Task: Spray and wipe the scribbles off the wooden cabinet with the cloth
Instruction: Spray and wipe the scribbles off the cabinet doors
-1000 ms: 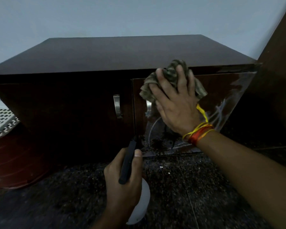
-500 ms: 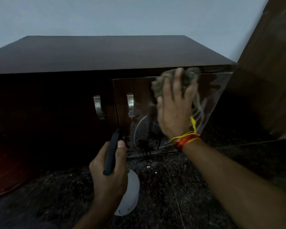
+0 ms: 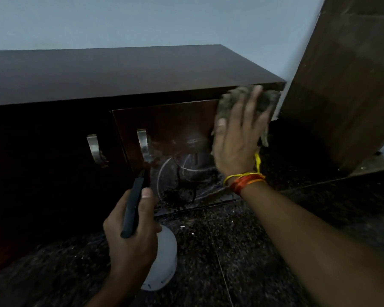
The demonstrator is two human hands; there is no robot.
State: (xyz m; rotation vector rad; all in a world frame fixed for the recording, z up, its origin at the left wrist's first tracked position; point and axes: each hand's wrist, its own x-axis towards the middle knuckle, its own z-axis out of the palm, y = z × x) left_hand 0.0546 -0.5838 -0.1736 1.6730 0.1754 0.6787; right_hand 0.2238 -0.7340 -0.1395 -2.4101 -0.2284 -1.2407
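The right hand (image 3: 235, 142) presses the crumpled cloth (image 3: 246, 100) flat-palmed against the cabinet door (image 3: 175, 127), top right corner, above pale scribbles (image 3: 177, 171). The left hand (image 3: 131, 235) grips the white spray bottle (image 3: 162, 262) near the floor, likely ready to respray.
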